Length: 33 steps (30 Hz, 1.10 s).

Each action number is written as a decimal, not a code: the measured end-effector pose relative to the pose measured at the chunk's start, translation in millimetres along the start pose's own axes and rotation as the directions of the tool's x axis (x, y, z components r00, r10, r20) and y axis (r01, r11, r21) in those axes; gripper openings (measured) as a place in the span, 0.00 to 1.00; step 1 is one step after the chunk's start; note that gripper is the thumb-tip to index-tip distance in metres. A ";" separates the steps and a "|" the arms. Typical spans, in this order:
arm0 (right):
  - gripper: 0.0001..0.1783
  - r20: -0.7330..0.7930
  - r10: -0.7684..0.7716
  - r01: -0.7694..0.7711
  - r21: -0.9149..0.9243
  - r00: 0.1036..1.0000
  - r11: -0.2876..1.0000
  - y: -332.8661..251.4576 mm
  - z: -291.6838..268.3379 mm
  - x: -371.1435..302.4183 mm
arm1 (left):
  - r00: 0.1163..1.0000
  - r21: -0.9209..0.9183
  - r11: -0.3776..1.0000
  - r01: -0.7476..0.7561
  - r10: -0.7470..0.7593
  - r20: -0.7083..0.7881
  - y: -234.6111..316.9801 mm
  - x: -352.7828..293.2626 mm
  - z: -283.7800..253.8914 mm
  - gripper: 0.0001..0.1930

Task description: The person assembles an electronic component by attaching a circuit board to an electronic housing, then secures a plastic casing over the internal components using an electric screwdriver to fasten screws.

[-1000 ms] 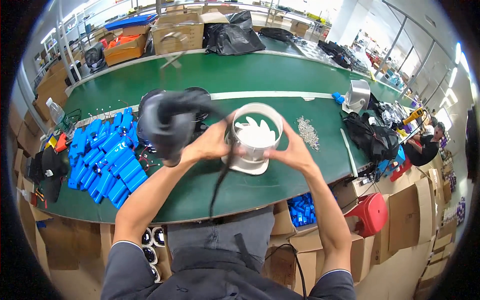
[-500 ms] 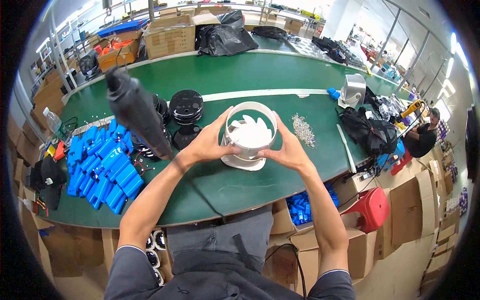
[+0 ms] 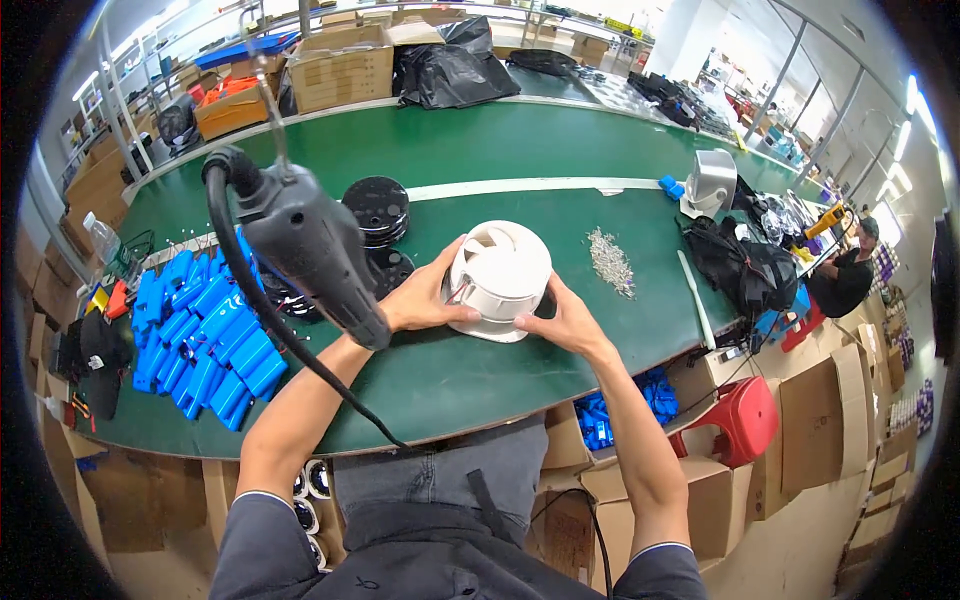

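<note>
White Housing Held Between Both Hands on Green Desk

The white housing (image 3: 503, 275) stands at the middle of the green desk (image 3: 450, 395), near the front edge. It is round and smooth, with a pale, flat-looking top; a curved opening at the top's far left shows white blade-like edges. A flared foot projects on the near side. The left hand (image 3: 428, 300) is clamped on its left flank and the right hand (image 3: 565, 318) on its right, both thumbs low at the front. A black handheld tool (image 3: 310, 245) hangs to the left; small metal pieces (image 3: 611, 264) lie heaped to the right.
</note>
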State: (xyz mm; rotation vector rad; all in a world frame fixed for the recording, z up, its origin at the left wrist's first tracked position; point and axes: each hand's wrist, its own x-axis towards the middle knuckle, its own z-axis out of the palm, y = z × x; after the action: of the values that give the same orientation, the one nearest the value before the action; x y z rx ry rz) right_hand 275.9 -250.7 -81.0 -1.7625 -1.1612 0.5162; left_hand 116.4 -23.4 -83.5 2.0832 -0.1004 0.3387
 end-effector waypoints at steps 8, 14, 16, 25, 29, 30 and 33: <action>0.52 0.088 0.012 -0.033 0.249 0.996 0.968 -3.4 -17.3 -13.1 | 0.993 -0.082 0.995 -0.056 0.047 -0.111 11.8 -6.0 34.7 0.62; 0.49 0.052 0.120 -0.131 0.346 0.991 0.929 -6.9 -30.6 -18.2 | 1.000 -0.192 0.981 -0.028 0.028 -0.005 13.9 17.9 28.8 0.50; 0.37 -0.001 0.165 -0.159 0.257 0.986 0.953 -24.5 -42.9 -5.3 | 0.997 -0.184 0.979 0.083 -0.082 0.015 4.9 39.5 15.9 0.41; 0.51 -0.025 0.481 -0.476 -0.198 0.876 0.857 -97.5 -83.9 63.0 | 0.845 -0.488 0.690 0.534 -0.452 0.286 17.9 102.2 -31.6 0.40; 0.52 -0.004 0.451 -0.439 -0.237 0.892 0.867 -97.2 -88.8 68.7 | 0.854 -0.463 0.717 0.521 -0.445 0.270 23.5 108.0 -43.7 0.39; 0.52 -0.009 0.436 -0.427 -0.230 0.900 0.875 -96.9 -89.0 71.8 | 0.854 -0.468 0.715 0.519 -0.454 0.254 24.7 110.1 -46.1 0.39; 0.51 0.016 0.422 -0.413 -0.176 0.906 0.893 -95.6 -92.0 81.0 | 0.856 -0.447 0.732 0.514 -0.471 0.213 29.0 116.2 -54.0 0.38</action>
State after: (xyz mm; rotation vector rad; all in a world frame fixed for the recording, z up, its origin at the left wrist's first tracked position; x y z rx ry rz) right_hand 335.6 -211.6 57.1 -2.1755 -0.8773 0.7410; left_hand 211.0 15.6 -1.0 1.5323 0.2951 -0.1053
